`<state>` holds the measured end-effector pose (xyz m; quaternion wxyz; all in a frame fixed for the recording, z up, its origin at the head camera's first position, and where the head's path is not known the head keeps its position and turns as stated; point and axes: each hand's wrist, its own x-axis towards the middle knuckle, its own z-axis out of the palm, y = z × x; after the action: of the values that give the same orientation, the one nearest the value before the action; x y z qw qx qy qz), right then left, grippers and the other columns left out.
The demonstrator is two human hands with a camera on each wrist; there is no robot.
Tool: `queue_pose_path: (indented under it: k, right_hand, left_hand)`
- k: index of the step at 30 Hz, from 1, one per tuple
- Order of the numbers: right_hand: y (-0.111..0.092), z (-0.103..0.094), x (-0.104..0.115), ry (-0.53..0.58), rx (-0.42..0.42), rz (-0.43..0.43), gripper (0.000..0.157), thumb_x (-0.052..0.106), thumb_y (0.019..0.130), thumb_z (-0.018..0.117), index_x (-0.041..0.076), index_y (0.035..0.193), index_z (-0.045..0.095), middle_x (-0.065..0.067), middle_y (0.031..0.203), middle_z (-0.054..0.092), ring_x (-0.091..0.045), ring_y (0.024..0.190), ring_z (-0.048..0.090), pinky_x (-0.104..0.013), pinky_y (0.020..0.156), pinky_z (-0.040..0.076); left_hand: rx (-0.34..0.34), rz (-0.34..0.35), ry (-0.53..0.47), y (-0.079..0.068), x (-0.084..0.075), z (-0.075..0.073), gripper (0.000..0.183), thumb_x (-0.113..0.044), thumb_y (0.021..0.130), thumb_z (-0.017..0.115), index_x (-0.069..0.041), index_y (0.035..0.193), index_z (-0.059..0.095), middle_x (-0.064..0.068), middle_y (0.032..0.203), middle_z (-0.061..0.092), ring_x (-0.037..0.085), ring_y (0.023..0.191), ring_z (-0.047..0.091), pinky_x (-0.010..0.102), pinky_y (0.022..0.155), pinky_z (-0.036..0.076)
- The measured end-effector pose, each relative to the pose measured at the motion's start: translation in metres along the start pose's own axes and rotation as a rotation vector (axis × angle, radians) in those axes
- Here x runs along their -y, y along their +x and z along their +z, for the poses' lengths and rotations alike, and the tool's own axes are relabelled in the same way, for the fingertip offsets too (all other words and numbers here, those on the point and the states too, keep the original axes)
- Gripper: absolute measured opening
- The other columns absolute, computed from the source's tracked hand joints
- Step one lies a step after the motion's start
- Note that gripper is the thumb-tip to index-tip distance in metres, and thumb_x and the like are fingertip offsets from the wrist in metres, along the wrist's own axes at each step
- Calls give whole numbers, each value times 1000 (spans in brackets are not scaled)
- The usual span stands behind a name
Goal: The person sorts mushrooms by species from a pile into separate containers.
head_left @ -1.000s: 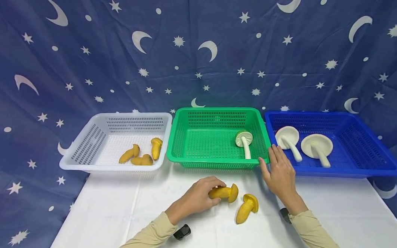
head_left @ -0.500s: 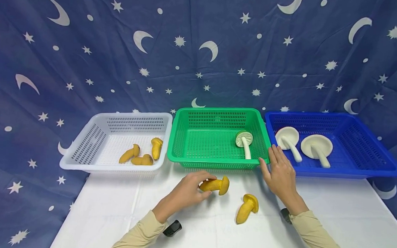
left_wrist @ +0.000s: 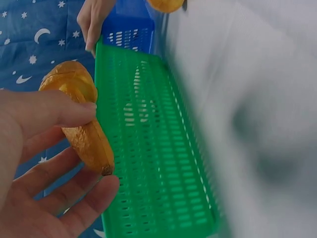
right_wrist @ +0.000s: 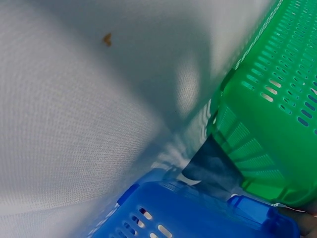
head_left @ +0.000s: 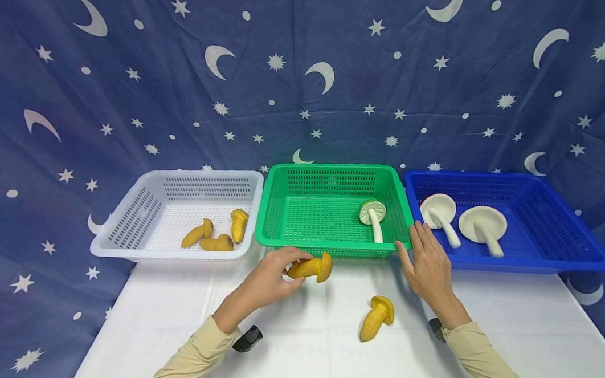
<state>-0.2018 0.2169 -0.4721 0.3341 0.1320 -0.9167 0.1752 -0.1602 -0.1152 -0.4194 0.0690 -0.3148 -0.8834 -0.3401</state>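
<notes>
My left hand (head_left: 268,283) pinches a yellow model mushroom (head_left: 306,268) by its stem, just in front of the green basket (head_left: 320,245). The left wrist view shows this mushroom (left_wrist: 89,141) between thumb and fingers, its cap pointing away. A second yellow mushroom (head_left: 376,319) lies on the white tablecloth to the right. With fingers fairly straight, my right hand (head_left: 428,268) rests where the front rims of the green and blue baskets meet. The thumb is at the green rim, and the other fingers lie by the blue basket (head_left: 535,262).
On the left, a white basket (head_left: 168,255) holds several small brownish-yellow mushrooms (head_left: 193,234). One pale-stemmed green mushroom (head_left: 374,218) lies in the green basket. Two white-stemmed mushrooms (head_left: 482,224) lie in the blue one. A starry blue cloth (head_left: 265,124) hangs behind.
My left hand has lifted the yellow mushroom from the table and carried it left and toward the green basket's front. My right hand has stayed in place.
</notes>
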Motion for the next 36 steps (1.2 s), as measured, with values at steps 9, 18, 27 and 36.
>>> queue_pose_path:
  k: [9,18,27,36]
  right_hand:
    - [0,0,0,2,-2,-2,55,34,84,54,-6,122,48,-21,128,43,-36,119,37,-49,94,33]
    - [1,0,0,4,-7,-6,55,34,84,54,-6,121,48,-21,127,44,-36,119,38,-50,93,34]
    - [1,-1,0,8,-4,-5,55,34,84,55,-6,121,48,-22,127,44,-35,120,37,-49,94,33]
    - [1,-1,0,5,-2,-2,56,37,85,52,-6,121,48,-21,128,44,-35,120,37,-49,95,32]
  left_hand:
    - [-22,-18,23,0,5,-16,34,-10,73,68,-16,105,60,-9,94,57,9,74,50,28,57,48]
    - [-71,-26,46,-3,12,-34,36,-9,71,70,-15,105,60,-8,92,57,9,74,49,26,57,47]
    - [-114,-47,65,-5,19,-47,37,-12,71,70,-16,106,60,-7,94,58,9,79,51,24,57,47]
    - [-170,-91,68,-10,27,-62,38,-13,70,72,-15,105,61,-5,94,59,10,79,53,24,56,48]
